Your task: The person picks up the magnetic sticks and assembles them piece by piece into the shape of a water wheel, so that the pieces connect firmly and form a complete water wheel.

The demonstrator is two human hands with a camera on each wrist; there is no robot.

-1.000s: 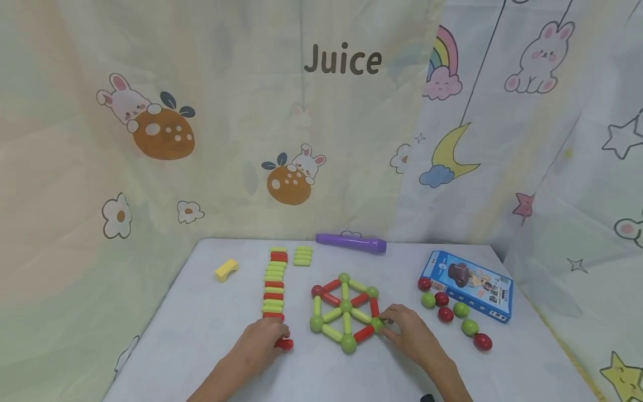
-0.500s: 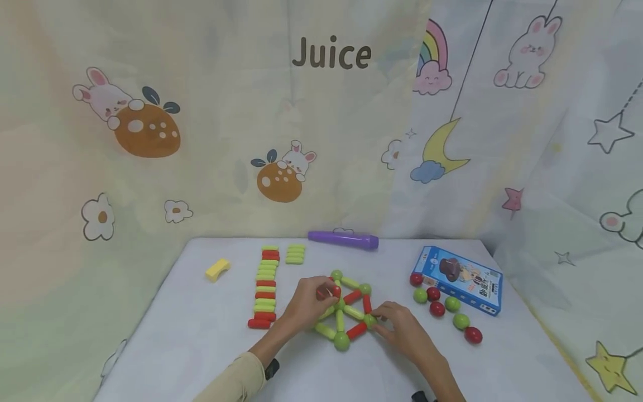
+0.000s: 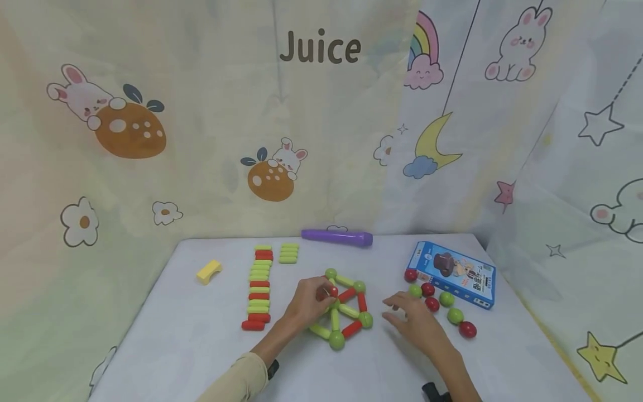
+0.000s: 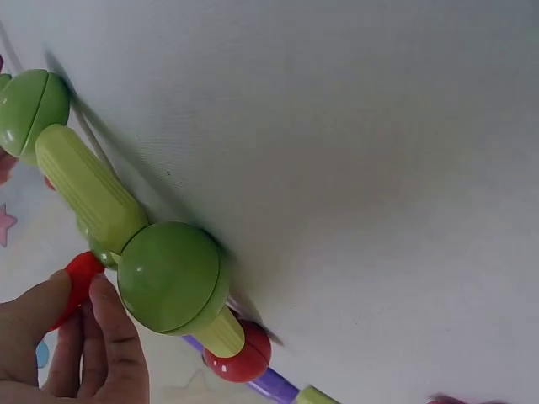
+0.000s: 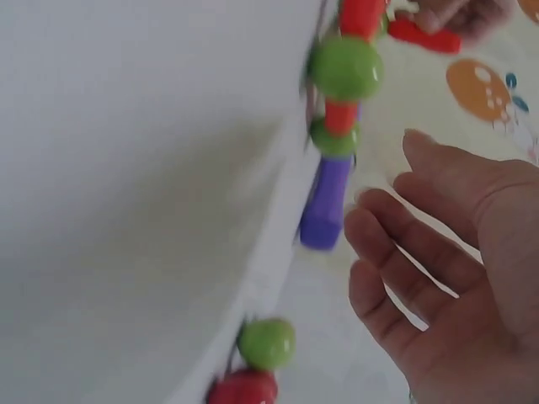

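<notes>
Fingers and thumb of the left hand (image 3: 308, 298) pinch a short red plastic rod (image 4: 82, 282) right over the flat wheel of red and lime-green rods and glossy balls (image 3: 349, 310); whether the rod touches the green hub ball (image 3: 334, 304) below, I can't tell. And the right hand (image 3: 414, 321) holds nothing, fingers loosely bent, between the wheel and the scattered shiny red and green balls (image 3: 446, 299)! Off to the left, a column of red and lime-green rods (image 3: 259, 284) lies on the white table (image 3: 201, 346).
</notes>
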